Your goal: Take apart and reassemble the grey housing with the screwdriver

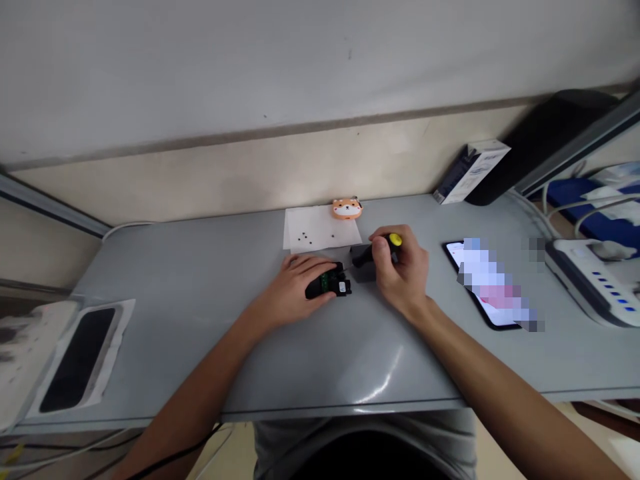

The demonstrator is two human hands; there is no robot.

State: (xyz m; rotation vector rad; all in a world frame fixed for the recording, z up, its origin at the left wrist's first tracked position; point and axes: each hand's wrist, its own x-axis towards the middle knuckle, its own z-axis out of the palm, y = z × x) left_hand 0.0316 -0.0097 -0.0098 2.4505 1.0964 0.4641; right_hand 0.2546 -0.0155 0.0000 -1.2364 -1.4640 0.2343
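My left hand (pixel 293 290) is closed around a black computer mouse (pixel 327 285) with its inside laid bare, pressing it to the grey table. A green circuit board and a small white label show on it. In my right hand (pixel 403 270) is a screwdriver (pixel 367 257) with a black handle and a yellow end. Its shaft slants down to the left, and its tip is at the mouse's right end; whether it sits in a screw is too small to tell. A dark grey block (pixel 369 272) lies partly hidden beneath the screwdriver and right hand.
Several tiny dark screws (pixel 305 238) lie on white paper (pixel 320 223) behind my hands. An orange dog-face case (pixel 347 209) rests on its far edge. Rightward are a lit phone (pixel 487 287), a power strip (pixel 595 280) and a box (pixel 471 171). A black phone-shaped slab (pixel 77 360) lies left.
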